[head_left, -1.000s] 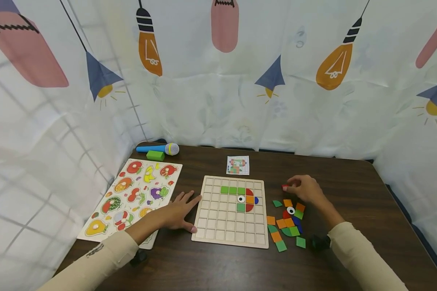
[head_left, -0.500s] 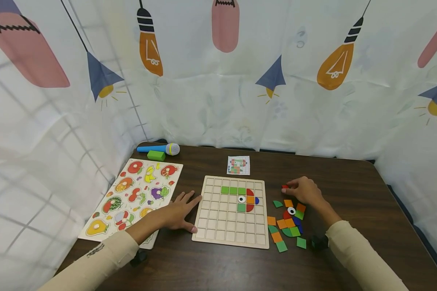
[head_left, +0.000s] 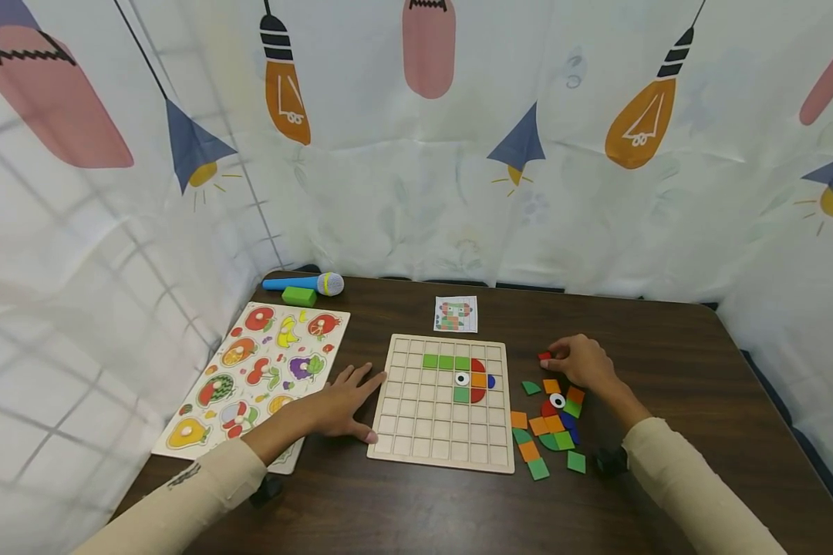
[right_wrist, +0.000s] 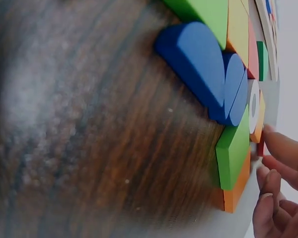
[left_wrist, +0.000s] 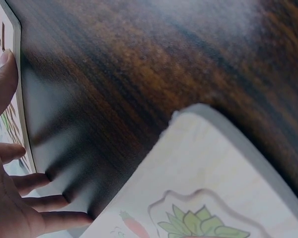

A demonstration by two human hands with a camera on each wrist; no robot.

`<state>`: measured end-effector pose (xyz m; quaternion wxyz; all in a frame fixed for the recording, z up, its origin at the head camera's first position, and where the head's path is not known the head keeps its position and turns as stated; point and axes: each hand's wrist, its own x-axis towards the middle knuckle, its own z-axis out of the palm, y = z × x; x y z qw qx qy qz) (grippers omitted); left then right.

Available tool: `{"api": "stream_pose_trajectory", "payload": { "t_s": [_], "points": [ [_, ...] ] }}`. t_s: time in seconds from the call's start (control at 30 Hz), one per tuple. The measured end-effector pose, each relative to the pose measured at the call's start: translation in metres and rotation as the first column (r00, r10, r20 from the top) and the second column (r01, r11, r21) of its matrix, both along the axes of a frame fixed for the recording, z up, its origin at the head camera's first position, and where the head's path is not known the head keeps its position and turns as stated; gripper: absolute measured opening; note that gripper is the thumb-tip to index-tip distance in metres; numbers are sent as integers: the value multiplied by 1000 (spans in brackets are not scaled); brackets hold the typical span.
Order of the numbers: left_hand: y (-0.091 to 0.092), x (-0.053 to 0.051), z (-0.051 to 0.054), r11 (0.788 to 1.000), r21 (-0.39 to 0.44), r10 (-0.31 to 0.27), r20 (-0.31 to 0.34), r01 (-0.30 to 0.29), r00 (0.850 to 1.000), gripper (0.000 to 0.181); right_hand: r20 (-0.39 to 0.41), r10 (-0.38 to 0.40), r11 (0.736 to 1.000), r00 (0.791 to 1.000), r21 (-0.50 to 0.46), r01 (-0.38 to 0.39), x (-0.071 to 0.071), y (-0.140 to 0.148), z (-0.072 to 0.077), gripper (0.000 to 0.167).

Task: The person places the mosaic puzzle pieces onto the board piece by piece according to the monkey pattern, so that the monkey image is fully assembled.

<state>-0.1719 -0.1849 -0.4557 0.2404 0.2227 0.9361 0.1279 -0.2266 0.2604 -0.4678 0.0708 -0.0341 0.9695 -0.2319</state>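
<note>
board (head_left: 423, 420) with a square grid is lying near the middle of the dark surface (head_left: 319, 509), and i am resting my left hand (head_left: 342, 405) at its left side, fingers spread wide, the thumb touching it toward its near left corner and a fingertip meeting its left edge. with my right hand (head_left: 579, 361) i am pinching a red piece (head_left: 544, 356) between thumb and fingertips, to the right of the board; i cannot tell whether it is touching the surface. on the board, three green squares (head_left: 446, 362) are sitting in a row, ending at a red rounded piece (head_left: 477, 364); nearer to me, an eye piece (head_left: 462, 379), an orange square (head_left: 479, 380) and a blue half-round (head_left: 491, 381) are forming the next row. loose pieces (head_left: 554, 423) are lying clustered between the board and my right sleeve (head_left: 694, 482). a printed card (head_left: 456, 314) is lying beyond the board, near the far edge of the surface. toward the far left corner a blue microphone (head_left: 291, 284) is lying just beyond a green block (head_left: 299, 297); along the left edge a fruit puzzle (head_left: 241, 378) is lying, my left forearm (head_left: 278, 432) crossing over it.
</note>
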Motion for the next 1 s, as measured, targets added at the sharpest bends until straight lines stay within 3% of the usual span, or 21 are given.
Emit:
{"api": "stream_pose_trajectory", "payload": {
  "t_s": [0.37, 0.63, 0.83, 1.0],
  "points": [
    [1, -1, 0, 1000, 1, 0, -2, 0, 1000, 103, -23, 83, 993, 996, -84, -84, -1, -6, -2, 26],
    [-1, 0, -1, 1000, 6, 2, -2, -2, 1000, 102, -27, 117, 988, 993, -101, -119, 0, -12, -5, 32],
    [-1, -2, -3, 1000, -4, 3, -6, -3, 1000, 103, -89, 154, 980, 984, -113, -164, -1, -23, 1, 24],
    [0, -1, -2, 1000, -6, 4, -6, -4, 1000, 103, -105, 175, 962, 979, -194, -193, -3, -41, 10, 14]
  ]
}}
